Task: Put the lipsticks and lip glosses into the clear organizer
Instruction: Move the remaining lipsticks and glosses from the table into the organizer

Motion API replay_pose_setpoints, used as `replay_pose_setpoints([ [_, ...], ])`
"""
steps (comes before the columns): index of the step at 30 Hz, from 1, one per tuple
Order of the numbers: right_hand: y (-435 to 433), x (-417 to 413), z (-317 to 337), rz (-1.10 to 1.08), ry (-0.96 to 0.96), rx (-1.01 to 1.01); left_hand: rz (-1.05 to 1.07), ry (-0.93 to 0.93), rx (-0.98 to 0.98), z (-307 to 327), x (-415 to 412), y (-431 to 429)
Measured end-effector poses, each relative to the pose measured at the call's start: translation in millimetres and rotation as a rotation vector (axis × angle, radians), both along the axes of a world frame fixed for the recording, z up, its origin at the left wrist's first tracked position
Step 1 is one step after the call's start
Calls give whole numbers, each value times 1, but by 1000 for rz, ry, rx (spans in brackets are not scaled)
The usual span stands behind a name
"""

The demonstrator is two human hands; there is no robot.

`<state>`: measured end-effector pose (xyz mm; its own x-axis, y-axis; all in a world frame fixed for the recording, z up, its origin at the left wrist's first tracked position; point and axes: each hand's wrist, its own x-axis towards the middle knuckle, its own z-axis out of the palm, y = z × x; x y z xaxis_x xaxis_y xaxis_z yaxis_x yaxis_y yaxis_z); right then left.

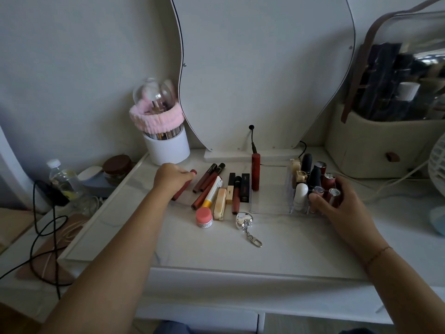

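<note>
The clear organizer (271,201) stands on the white table, right of centre. Several lipsticks (314,175) stand upright in its right half; a tall red tube (255,171) stands at its back left. My right hand (337,201) grips the organizer's front right corner, fingers around it. To the left, several lip glosses and lipsticks (218,186) lie in a loose row on the table. My left hand (171,178) is closed on a dark red lip gloss tube (184,186) at the left end of that row, the tube still resting on the table.
A pink-lidded jar (204,217) and a silver heart keychain (245,221) lie in front of the row. A white brush holder (166,145) stands at the back left, a mirror (260,68) behind, a beige bag (375,141) at the back right. Black cables (45,225) run along the left.
</note>
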<state>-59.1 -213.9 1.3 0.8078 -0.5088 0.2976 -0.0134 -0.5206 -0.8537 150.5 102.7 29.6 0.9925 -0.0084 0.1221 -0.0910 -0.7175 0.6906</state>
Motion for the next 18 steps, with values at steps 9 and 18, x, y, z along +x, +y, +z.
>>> replay_pose_setpoints([
  [9,1,0,1,4,-21,10,-330,-221,-646,99,-44,-54],
  [18,1,0,1,26,-29,48,-646,-162,-474,102,-72,-131],
])
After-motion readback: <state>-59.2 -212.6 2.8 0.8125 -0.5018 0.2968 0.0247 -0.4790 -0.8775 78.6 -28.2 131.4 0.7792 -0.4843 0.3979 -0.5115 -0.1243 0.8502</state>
